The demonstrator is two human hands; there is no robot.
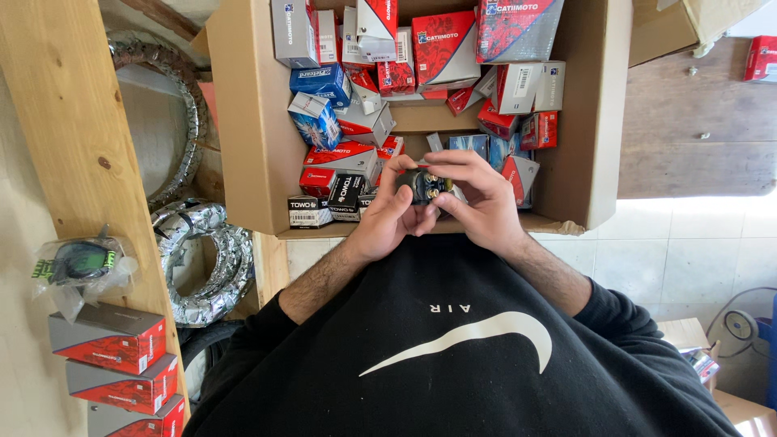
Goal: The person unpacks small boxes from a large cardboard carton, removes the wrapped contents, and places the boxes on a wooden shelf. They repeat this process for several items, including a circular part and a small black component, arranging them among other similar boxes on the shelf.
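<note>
Three red-and-grey boxes (109, 340) are stacked at the near left beside a slanting wooden plank (73, 129), with a clear plastic bag (79, 265) holding a dark green-edged part just above them. Right of the plank, silver foil-wrapped tyres (202, 259) lean near the wall.

In the middle stands a large open cardboard carton (251, 121), crammed with small packages: red-and-white boxes (441, 44) toward the far side, blue boxes (322, 81) at its left, and low black boxes with white lettering (344, 193) along its near left edge.

Over the carton's near rim, the person's left hand (388, 214) and right hand (477, 198) meet around a small black part (427, 186) with what look like brass terminals on top. Both hands are closed on it: the left grip pinches its left side with thumb and fingers, and the right grip wraps it from the right and above. The part lies between the two hands, about equally near to each, its long axis running roughly left to right; its lower half is hidden by fingers.

Farther right, wooden panelling (696, 137) backs the scene, a red box (761, 58) sits at the far right edge, and pale tiles lie below.
</note>
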